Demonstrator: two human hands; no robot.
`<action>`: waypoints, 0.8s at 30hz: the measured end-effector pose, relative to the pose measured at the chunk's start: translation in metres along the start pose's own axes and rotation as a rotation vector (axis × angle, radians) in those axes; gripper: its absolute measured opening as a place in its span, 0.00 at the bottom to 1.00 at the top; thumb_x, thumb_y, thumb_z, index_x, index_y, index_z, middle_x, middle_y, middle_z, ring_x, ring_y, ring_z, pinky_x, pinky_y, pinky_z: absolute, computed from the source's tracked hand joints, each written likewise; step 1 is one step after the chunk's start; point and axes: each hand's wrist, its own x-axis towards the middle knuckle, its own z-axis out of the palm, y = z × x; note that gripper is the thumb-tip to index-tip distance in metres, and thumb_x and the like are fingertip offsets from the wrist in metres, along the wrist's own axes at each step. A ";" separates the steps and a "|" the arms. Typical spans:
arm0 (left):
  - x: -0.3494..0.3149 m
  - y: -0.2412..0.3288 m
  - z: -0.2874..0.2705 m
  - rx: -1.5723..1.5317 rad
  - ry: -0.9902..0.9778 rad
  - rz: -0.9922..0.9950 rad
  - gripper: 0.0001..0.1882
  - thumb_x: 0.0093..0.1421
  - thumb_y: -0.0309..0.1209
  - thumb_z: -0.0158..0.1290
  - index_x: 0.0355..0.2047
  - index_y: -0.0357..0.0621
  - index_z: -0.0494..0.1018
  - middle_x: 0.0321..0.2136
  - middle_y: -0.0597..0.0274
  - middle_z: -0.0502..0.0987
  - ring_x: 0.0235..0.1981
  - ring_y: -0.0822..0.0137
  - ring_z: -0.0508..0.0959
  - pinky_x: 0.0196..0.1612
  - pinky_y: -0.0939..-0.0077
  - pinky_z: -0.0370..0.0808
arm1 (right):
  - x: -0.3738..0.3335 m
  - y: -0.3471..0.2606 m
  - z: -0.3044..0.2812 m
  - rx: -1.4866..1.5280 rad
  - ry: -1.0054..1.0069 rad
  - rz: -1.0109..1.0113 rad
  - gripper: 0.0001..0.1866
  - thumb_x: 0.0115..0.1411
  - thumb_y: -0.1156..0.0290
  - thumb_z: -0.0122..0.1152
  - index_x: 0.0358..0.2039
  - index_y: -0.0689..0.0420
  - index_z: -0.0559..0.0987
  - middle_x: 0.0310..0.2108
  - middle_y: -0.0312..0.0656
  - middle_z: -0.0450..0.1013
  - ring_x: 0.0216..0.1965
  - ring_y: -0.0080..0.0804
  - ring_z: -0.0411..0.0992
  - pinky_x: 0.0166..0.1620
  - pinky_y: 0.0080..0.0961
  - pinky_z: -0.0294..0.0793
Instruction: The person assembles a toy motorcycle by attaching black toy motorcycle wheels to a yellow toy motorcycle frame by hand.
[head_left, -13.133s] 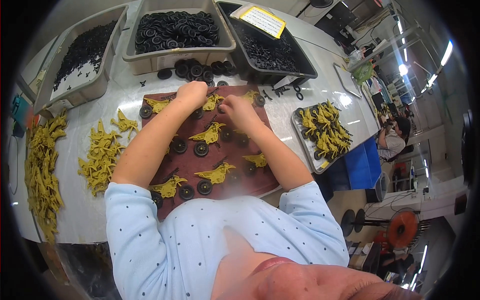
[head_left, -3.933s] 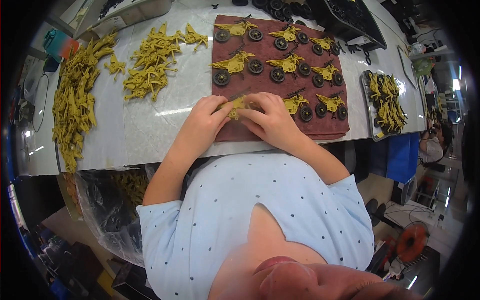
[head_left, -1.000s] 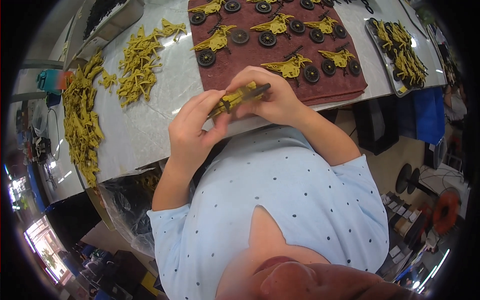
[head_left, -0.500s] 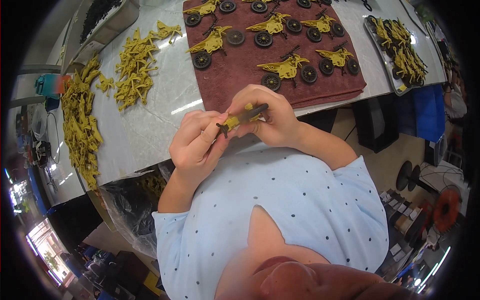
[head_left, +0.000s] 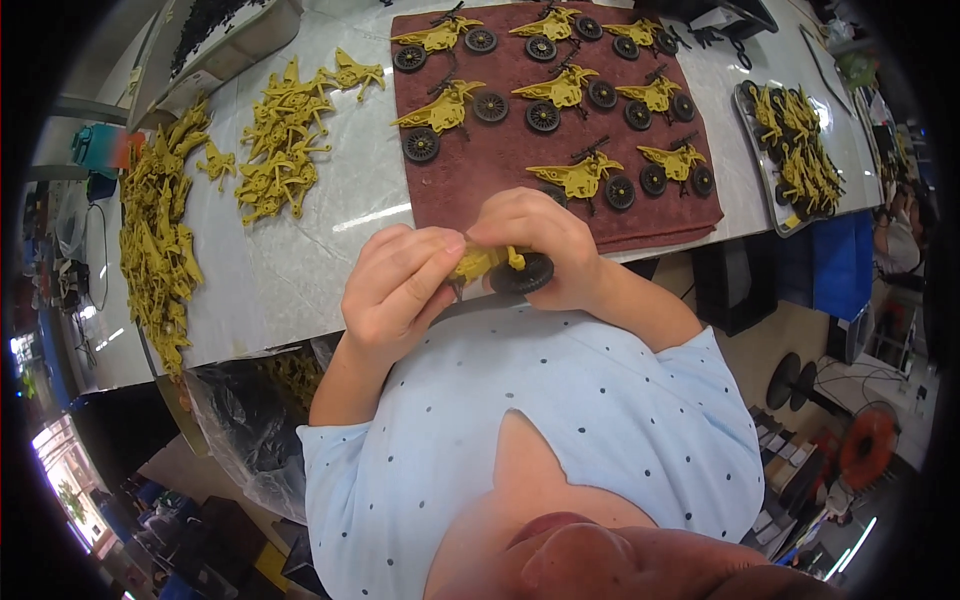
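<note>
Left hand (head_left: 395, 285) and right hand (head_left: 545, 240) in a pinch on yellow toy motorbike (head_left: 480, 262), black wheel (head_left: 524, 275) now lower

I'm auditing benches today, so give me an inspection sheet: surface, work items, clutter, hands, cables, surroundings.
Surface: pale table with a red-brown cloth on it.
Work items: yellow motorbike piece and dark wheel held; eight yellow motorbikes with dark wheels on the cloth; two yellow heaps at left; loaded tray at right.
Clutter: loose dark bits past the cloth's far right corner.
Hands: left hand grips the piece; right hand holds its wheel side.
Cables: thin loop at far left.
Surroundings: orange fan, blue bin, clear plastic bag.
</note>
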 end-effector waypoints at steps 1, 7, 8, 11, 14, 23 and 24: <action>0.002 0.001 -0.001 0.010 0.003 0.029 0.23 0.38 0.22 0.60 0.39 0.31 0.76 0.33 0.51 0.78 0.36 0.54 0.79 0.37 0.66 0.72 | 0.002 0.000 -0.001 0.007 0.003 -0.023 0.23 0.43 0.75 0.71 0.41 0.63 0.75 0.37 0.46 0.73 0.38 0.44 0.73 0.42 0.35 0.72; 0.008 -0.010 -0.007 0.084 -0.057 0.099 0.28 0.39 0.32 0.64 0.43 0.31 0.75 0.38 0.47 0.77 0.41 0.53 0.78 0.41 0.66 0.73 | 0.014 0.012 -0.007 0.020 -0.002 -0.138 0.20 0.46 0.72 0.70 0.40 0.61 0.77 0.37 0.44 0.74 0.39 0.43 0.72 0.41 0.36 0.72; 0.011 -0.013 -0.009 0.086 -0.053 0.101 0.28 0.39 0.32 0.64 0.43 0.31 0.75 0.38 0.47 0.77 0.41 0.53 0.78 0.41 0.66 0.73 | 0.018 0.014 -0.009 0.024 -0.005 -0.177 0.18 0.46 0.72 0.70 0.39 0.59 0.78 0.37 0.43 0.74 0.40 0.43 0.71 0.41 0.36 0.72; 0.006 -0.020 -0.007 -0.517 0.049 -0.349 0.52 0.47 0.49 0.64 0.65 0.37 0.51 0.55 0.44 0.66 0.55 0.57 0.69 0.56 0.62 0.66 | 0.028 0.015 -0.026 -0.334 -0.013 -0.329 0.19 0.41 0.72 0.69 0.38 0.47 0.80 0.40 0.35 0.71 0.43 0.38 0.69 0.43 0.33 0.70; 0.013 -0.009 -0.001 -1.128 0.091 -0.823 0.51 0.49 0.44 0.65 0.65 0.37 0.48 0.51 0.46 0.70 0.52 0.61 0.72 0.54 0.66 0.69 | 0.021 0.021 -0.021 -0.371 0.095 -0.292 0.16 0.43 0.72 0.69 0.35 0.41 0.82 0.45 0.31 0.69 0.44 0.36 0.68 0.43 0.30 0.70; 0.009 -0.004 0.010 -0.605 0.209 -0.796 0.25 0.54 0.26 0.61 0.50 0.33 0.66 0.41 0.52 0.78 0.41 0.68 0.78 0.45 0.77 0.75 | 0.015 0.021 -0.039 -0.003 0.016 0.299 0.23 0.61 0.67 0.58 0.54 0.64 0.68 0.51 0.52 0.66 0.49 0.42 0.71 0.49 0.31 0.72; 0.008 -0.004 0.012 -0.482 0.189 -0.709 0.27 0.52 0.26 0.62 0.50 0.33 0.66 0.41 0.52 0.79 0.40 0.68 0.78 0.44 0.77 0.75 | 0.015 0.017 -0.038 0.265 -0.052 0.450 0.25 0.59 0.63 0.61 0.52 0.64 0.69 0.50 0.50 0.68 0.48 0.39 0.72 0.50 0.30 0.72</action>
